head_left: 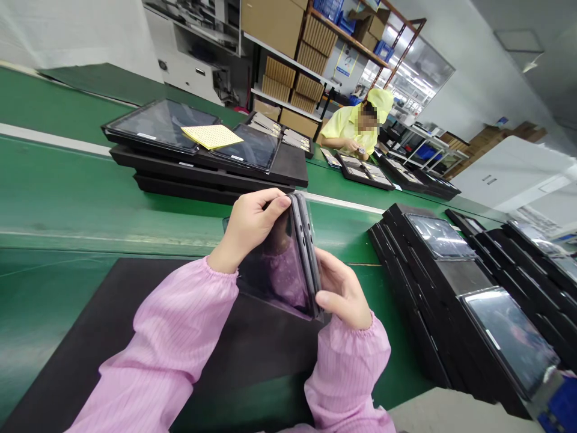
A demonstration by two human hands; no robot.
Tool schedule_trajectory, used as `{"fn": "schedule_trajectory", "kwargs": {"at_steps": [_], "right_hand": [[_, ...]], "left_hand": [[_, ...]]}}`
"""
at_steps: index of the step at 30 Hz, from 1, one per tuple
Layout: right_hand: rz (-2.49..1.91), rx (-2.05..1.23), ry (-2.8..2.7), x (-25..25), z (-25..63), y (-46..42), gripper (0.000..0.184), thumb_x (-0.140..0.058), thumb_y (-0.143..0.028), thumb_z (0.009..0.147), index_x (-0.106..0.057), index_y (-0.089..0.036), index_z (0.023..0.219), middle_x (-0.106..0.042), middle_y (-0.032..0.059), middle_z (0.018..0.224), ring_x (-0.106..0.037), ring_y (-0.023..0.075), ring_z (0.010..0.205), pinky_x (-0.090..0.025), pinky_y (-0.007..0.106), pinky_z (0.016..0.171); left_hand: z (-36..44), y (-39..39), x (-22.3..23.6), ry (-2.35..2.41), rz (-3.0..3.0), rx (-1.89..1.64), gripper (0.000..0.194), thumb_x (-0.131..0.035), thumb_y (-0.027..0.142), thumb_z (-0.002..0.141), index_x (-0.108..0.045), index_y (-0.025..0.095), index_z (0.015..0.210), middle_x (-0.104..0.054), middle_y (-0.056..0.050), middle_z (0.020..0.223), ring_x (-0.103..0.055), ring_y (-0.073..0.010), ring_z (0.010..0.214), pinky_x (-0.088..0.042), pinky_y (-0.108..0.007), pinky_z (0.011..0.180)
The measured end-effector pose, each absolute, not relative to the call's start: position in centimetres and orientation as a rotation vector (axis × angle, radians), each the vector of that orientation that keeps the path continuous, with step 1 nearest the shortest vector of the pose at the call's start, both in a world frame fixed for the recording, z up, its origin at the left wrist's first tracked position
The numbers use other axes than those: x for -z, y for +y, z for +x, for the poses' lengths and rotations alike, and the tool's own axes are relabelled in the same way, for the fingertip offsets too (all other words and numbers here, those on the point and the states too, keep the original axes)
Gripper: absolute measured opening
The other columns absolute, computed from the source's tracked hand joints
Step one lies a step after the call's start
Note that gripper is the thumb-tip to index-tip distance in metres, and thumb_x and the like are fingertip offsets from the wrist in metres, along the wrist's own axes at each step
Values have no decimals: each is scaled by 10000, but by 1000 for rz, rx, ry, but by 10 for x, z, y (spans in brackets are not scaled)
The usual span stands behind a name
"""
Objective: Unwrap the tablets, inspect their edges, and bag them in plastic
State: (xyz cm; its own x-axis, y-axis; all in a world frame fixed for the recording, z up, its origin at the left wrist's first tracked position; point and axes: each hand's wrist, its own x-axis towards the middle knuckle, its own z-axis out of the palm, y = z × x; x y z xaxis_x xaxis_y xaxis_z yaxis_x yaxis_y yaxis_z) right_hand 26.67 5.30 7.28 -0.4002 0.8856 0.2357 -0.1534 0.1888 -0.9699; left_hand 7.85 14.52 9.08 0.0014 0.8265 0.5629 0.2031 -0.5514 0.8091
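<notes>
Tablets (282, 267), two, stacked: gripped at edges by left hand (251, 225) and right hand (341, 290), held tilted above mat (256, 355). Step, apparently: pair being aligned; even support judged needed next.

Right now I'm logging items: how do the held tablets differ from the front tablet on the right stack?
The held tablets tilt up in the left hand and right hand; the front tablet lies face up on the right stack. The held tablets are a pair; the front tablet is single. The front tablet shows a white label; none shows on the held tablets. Both look dark and glossy.
</notes>
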Motion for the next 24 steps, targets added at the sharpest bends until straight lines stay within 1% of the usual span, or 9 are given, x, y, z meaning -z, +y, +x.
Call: {"fn": "schedule_trajectory", "kwargs": {"at_steps": [3, 7, 10, 13, 16, 19, 24], "right_hand": [[-770, -1393, -1460, -72, 266, 54, 550, -800, -536, 791, -679, -246, 1242, -741, 89, 1210, -724, 281, 1072, -601, 407, 907], [-855, -1263, -1485, -76, 260, 47, 389, -786, -472, 830, -718, -238, 1133, -752, 79, 1151, -731, 238, 1027, -614, 352, 879], [-842, -1231, -1542, -80, 257, 40, 328, -763, -441, 856, -735, -222, 1098, -741, 94, 1166, -729, 237, 1037, -631, 335, 856], [-820, -1216, -1568, -81, 256, 36, 270, -750, -380, 875, -748, -221, 1095, -742, 97, 1159, -741, 221, 1004, -642, 307, 827], [-798, -1223, -1567, -79, 257, 36, 255, -748, -351, 882, -757, -229, 1105, -746, 95, 1158, -750, 208, 965, -647, 308, 825], [-787, -1243, -1568, -77, 259, 38, 276, -742, -379, 887, -760, -238, 1124, -735, 102, 1204, -749, 221, 970, -657, 337, 819], [-728, -1247, -1619, -75, 262, 41, 361, -736, -370, 887, -731, -275, 1235, -692, 99, 1311, -712, 244, 1095, -654, 364, 854]], "left_hand": [[78, 145, -90, 1023, 1801, -1572, 695, -441, 817, 819, -606, 179, 599, -597, -30, 562, -531, -151, 534, -392, -264, 525], [79, 140, -89, 927, 1888, -1591, 734, -376, 852, 826, -575, 189, 582, -539, -11, 499, -482, -140, 474, -364, -275, 496], [79, 134, -89, 841, 1917, -1582, 751, -335, 869, 832, -541, 198, 566, -497, 4, 456, -448, -134, 443, -339, -281, 474], [77, 130, -91, 775, 1961, -1557, 755, -314, 859, 850, -523, 197, 552, -505, -2, 451, -439, -131, 431, -323, -284, 460], [77, 129, -91, 740, 1985, -1547, 758, -307, 848, 860, -518, 193, 543, -505, -4, 452, -428, -127, 422, -315, -286, 454], [77, 130, -90, 749, 1961, -1567, 753, -320, 846, 859, -512, 193, 537, -477, 4, 445, -404, -123, 418, -297, -291, 450], [76, 134, -88, 746, 1881, -1617, 724, -368, 818, 871, -510, 192, 536, -453, 15, 440, -383, -117, 416, -289, -291, 453]]}}
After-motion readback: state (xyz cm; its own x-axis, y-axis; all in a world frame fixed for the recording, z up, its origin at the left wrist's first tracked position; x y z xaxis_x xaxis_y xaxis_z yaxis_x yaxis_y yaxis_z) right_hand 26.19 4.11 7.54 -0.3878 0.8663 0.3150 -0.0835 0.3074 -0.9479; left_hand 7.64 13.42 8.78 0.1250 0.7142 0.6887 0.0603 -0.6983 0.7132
